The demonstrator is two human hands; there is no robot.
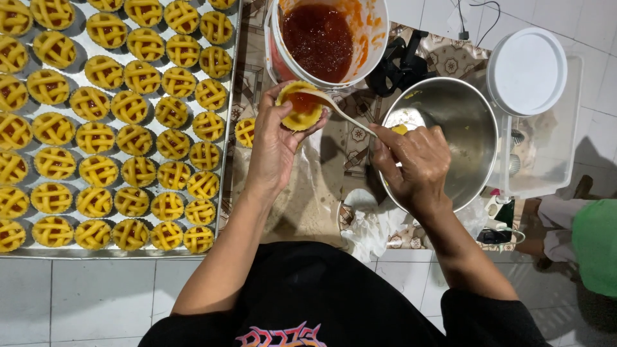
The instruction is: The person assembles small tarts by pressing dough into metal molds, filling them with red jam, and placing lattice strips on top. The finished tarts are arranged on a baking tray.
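A metal tray [226, 128] fills the left side of the floor, packed with rows of small round tarts [132, 106], each yellow with a woven lattice top and red jam showing in the gaps. One more lattice tart [245, 132] lies just off the tray's right edge, on a patterned mat [350, 138].

The left hand [277, 138] is cupped around a tart shell [299, 106], fingers curled under it and thumb on its rim, holding it up just below the bucket [376, 38]. The shell is a round, pale yellow pastry cup, open side up, with a dab of glossy red jam in it.

The spoon [337, 110] is thin and pale. Its long axis runs diagonally, bowl end up-left in the shell's jam, handle down-right into the right hand [411, 164]. That hand pinches the handle between thumb and fingertips, the other fingers curled in.

The bucket is white plastic, round, holding dark red jam, with orange smears up its inner wall. Under the right hand sits a round steel bowl [463, 122], smooth and shiny. To its right stands a clear plastic box [553, 148] with a round white lid [527, 71] resting on it. White tiled floor shows along the near edge.
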